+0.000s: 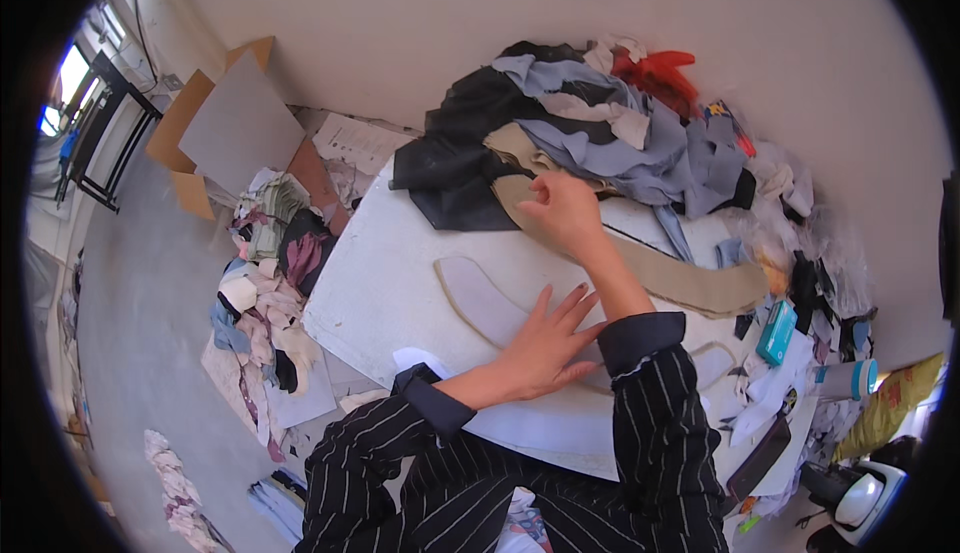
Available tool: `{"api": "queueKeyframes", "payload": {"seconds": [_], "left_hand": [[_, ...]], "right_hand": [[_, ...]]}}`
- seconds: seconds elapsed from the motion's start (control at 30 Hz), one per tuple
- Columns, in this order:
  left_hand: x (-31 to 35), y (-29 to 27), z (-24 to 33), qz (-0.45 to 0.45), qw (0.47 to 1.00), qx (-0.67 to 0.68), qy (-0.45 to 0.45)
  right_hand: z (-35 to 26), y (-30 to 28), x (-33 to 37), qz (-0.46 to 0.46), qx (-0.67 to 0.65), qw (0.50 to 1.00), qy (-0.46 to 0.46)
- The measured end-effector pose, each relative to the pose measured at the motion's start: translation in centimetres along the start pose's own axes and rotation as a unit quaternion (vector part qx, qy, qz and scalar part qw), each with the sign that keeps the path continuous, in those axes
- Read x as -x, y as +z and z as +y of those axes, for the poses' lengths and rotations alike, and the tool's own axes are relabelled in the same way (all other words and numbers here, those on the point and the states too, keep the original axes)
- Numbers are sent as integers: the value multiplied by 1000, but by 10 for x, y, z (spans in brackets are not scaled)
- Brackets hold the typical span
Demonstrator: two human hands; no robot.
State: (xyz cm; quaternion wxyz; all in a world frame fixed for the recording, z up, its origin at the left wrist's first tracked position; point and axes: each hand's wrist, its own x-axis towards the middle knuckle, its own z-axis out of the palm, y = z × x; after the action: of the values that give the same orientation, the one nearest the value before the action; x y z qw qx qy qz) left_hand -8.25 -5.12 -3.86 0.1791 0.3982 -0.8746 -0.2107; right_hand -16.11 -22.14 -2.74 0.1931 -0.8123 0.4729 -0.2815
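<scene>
My left hand lies with fingers spread on a white curved collar-shaped fabric piece with a beige edge, pressing it against the white tabletop. Farther forward, my right hand has its thumb and fingers pinched together at the left end of a stack of beige curved fabric pieces. That stack runs from under my right hand toward the right side of the table. Exactly how much fabric is between the fingertips is hidden. Another white curved piece lies near the front edge, partly under my left forearm.
A heap of black cloth and grey-blue cloth sits at the back against the wall. Fabric scraps pile up beside the table on the left, near an open cardboard box. A teal box and a cup stand at right.
</scene>
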Motion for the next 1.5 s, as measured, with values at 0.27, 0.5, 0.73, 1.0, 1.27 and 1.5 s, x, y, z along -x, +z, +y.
{"api": "queueKeyframes", "payload": {"seconds": [0.27,0.5,0.73,1.0,1.27,1.5], "left_hand": [[34,-31,-44,181,967,126,-125],[10,-49,-62,328,861,301,-245],[11,-49,-74,326,850,314,-269],[-15,-48,-66,336,706,545,-303],[-48,-65,-39,367,687,599,-184],[-42,-74,-35,340,724,570,-186]], "right_hand": [[18,23,1,21,-8,999,23],[14,15,1,22,55,998,-2],[15,14,5,42,22,999,12],[-14,-37,24,99,-117,987,-57],[-19,-72,43,68,-169,966,-182],[79,-193,145,-144,-62,977,146]]}}
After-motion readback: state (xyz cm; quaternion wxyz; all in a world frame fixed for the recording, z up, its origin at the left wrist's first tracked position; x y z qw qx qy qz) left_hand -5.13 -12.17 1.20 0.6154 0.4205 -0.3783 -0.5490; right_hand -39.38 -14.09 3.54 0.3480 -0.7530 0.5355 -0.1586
